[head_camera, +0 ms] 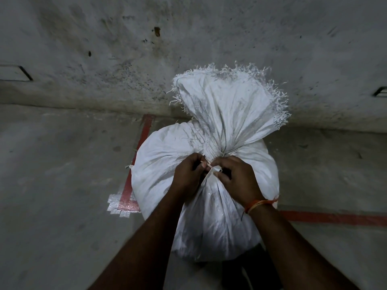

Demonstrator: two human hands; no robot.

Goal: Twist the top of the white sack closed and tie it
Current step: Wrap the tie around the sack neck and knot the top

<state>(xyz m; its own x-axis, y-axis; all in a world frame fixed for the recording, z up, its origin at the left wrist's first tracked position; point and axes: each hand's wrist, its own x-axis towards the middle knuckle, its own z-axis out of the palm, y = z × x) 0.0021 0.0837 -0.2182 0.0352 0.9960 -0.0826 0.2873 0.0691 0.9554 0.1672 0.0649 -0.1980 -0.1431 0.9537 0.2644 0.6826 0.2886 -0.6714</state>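
Note:
A full white woven sack [159, 164] stands upright on the concrete floor in the middle of the head view. Its top is gathered into a tight neck, and the frayed mouth [230, 97] fans out above it. A thin pale tie strip [212, 171] sits at the neck, on the side facing me. My left hand [186, 174] pinches one end of the strip. My right hand [236, 178] pinches the other end, a knuckle's width away. Both hands press against the neck. An orange thread band circles my right wrist.
A stained concrete wall [125, 59] rises just behind the sack. Red floor tape [144, 130] runs under the sack on the left, with a silver patch [119, 206] at its corner. Another red line [335, 217] runs off to the right. Dark objects lie at the sack's base below.

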